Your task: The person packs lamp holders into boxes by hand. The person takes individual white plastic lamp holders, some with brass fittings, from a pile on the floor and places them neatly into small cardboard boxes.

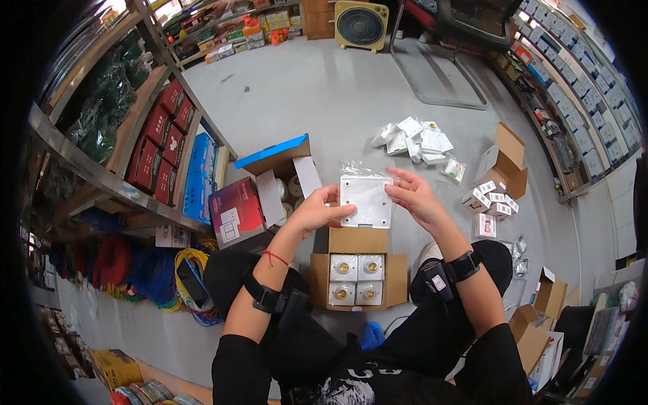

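Between my hands is a white square plate [365, 202] in a clear plastic bag, its flat side with corner holes turned towards me. My left hand [320, 208] grips its left edge, thumb across the lower left corner. At the upper right edge, my right hand [416, 196] pinches the plate and bag between thumb and fingers. Below, between my legs, stands an open cardboard box [397, 283], its far flap raised. Inside it sit several white square lamp holders [343, 267] with round brass-coloured sockets, set in rows.
Bagged white plates [428, 139] lie piled on the floor ahead. Small white cartons [486, 225] lie right, near an open carton [506, 157]. An open box with a blue-edged flap [276, 152] stands left, beside a shelf rack [167, 202]. A yellow fan [360, 25] and chair [440, 101] stand beyond.
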The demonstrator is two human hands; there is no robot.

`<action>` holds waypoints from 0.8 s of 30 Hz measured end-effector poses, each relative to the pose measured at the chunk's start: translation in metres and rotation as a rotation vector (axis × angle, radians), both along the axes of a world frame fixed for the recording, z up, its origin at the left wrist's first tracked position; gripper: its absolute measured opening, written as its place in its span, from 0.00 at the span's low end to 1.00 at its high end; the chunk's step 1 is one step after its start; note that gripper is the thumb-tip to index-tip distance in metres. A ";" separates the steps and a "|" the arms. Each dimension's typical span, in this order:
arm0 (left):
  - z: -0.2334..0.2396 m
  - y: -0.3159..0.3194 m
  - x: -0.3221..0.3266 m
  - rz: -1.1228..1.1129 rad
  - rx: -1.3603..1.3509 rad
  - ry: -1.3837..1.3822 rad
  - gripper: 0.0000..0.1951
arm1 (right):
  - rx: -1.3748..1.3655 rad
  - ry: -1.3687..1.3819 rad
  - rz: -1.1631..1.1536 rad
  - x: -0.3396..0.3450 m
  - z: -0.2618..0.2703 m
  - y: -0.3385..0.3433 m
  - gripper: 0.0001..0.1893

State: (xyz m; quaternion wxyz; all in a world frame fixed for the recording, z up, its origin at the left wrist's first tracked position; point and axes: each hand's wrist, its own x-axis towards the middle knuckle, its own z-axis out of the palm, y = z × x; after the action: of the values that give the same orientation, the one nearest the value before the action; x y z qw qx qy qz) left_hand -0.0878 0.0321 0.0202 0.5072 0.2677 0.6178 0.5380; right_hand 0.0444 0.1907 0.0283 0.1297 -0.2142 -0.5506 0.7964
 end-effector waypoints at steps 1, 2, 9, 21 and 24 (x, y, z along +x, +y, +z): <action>0.000 0.000 0.001 -0.008 0.006 0.016 0.24 | 0.018 -0.013 0.064 0.000 0.000 -0.001 0.16; -0.003 0.001 0.001 -0.004 0.002 0.016 0.25 | 0.036 -0.025 0.127 0.001 0.000 -0.001 0.16; -0.009 0.001 0.009 0.034 0.144 0.112 0.21 | 0.123 -0.079 0.122 0.006 0.002 -0.003 0.17; -0.001 0.009 0.017 0.227 0.248 0.015 0.11 | 0.251 0.004 0.040 0.015 -0.004 -0.012 0.24; -0.004 0.007 0.016 0.201 0.281 0.039 0.10 | 0.303 0.036 0.045 0.017 0.007 -0.016 0.26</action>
State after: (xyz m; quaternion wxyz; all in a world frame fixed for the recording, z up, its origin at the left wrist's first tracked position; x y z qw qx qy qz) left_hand -0.0721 0.0393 0.0160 0.3963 0.2830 0.5701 0.6617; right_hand 0.0609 0.1752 0.0349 0.1527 -0.1655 -0.6667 0.7105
